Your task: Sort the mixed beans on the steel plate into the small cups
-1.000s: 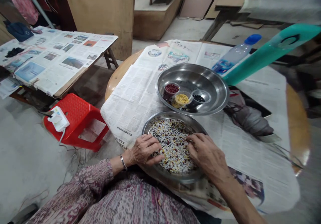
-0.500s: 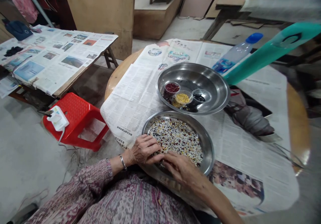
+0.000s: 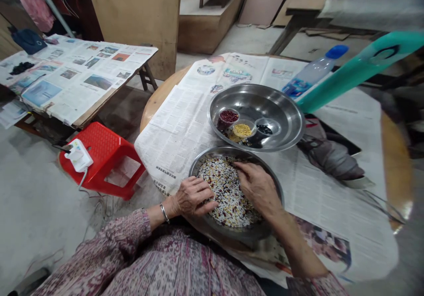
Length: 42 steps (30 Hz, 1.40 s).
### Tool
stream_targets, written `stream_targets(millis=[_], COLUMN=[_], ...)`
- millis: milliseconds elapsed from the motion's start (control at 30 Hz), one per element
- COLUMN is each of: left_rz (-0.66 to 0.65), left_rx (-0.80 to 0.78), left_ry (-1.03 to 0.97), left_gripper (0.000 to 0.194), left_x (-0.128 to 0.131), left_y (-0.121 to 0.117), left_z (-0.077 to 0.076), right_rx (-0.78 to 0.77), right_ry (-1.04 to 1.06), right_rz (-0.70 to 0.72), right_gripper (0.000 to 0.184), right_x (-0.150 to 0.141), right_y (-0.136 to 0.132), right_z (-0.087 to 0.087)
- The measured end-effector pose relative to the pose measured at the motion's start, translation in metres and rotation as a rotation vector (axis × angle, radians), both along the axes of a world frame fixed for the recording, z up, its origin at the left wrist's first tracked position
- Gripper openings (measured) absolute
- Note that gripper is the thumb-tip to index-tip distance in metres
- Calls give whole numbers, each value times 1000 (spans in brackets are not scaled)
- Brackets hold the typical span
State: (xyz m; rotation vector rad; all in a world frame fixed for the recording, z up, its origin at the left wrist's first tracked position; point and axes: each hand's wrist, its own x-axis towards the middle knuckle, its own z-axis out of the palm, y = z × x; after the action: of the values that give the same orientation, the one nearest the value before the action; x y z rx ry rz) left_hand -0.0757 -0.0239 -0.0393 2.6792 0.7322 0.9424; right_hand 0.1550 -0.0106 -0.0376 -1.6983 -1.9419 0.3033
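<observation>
A steel basin [image 3: 281, 190] in front of me holds a mix of white rice grains, dark beans, red beans and yellow beans [image 3: 221, 190]. My left hand [image 3: 196, 195] lies over the basin's left edge, fingers stretched and slightly apart above the mix. Inside the right part of the basin, my right hand [image 3: 260, 187] reaches across the mix with fingers extended, their tips at the grains near the far edge. Behind stands a larger steel basin [image 3: 285, 106] with three small clear cups: red beans [image 3: 228, 116], yellow beans [image 3: 243, 130] and black beans [image 3: 264, 129].
Newspaper [image 3: 168, 128] covers the round table. To the right are a plastic bottle [image 3: 311, 73], a long green object [image 3: 357, 73] and a grey cloth bundle [image 3: 338, 154]. A red stool [image 3: 99, 146] bearing a white power strip [image 3: 79, 155] stands left, below another newspaper-covered table [image 3: 99, 70].
My right hand has moved from the near edge beside my left hand to the basin's far right. The mix has shifted, heaping toward the left. My left hand has stayed about where it was.
</observation>
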Motion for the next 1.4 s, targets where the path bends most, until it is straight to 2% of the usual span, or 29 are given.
stream_targets(millis=[100,200,400,500,567,633,833,933,1033,1200,1400], left_rz=[5,14,3,-1,2,7,8,5,12,38,20], left_rx=[-1,13,5,-10,-10,6,16,11,17,58,66], left_ry=[26,42,58,79,72,46,41,49,57,28,-57], left_gripper=[32,32,31,30,30,29,29,30,30,33,29], left_x=[0,0,-1,-1,-1,-1,0,0,0,2,1], left_y=[-1,-1,0,0,-1,-1,0,0,0,1,0], left_z=[1,2,3,6,8,8,1,0,2,4,4], right_rx=[10,-36,-201,-274,-281,-243,-24,12,30,-84,-198], right_ry=[11,1,-10,11,3,-26,-121,-143,-115,17,179], right_rz=[101,193,396,482,501,445,24,-54,-13,126,348], right_gripper=[30,27,21,25,28,29,33,36,40,18,19], right_x=[-25,-42,-24,-21,-26,-29,-14,-13,-29,-56,-56], right_y=[-7,-27,-79,-91,-89,-80,-43,-30,-20,-15,-46], right_z=[5,11,21,23,21,16,0,-2,-1,5,8])
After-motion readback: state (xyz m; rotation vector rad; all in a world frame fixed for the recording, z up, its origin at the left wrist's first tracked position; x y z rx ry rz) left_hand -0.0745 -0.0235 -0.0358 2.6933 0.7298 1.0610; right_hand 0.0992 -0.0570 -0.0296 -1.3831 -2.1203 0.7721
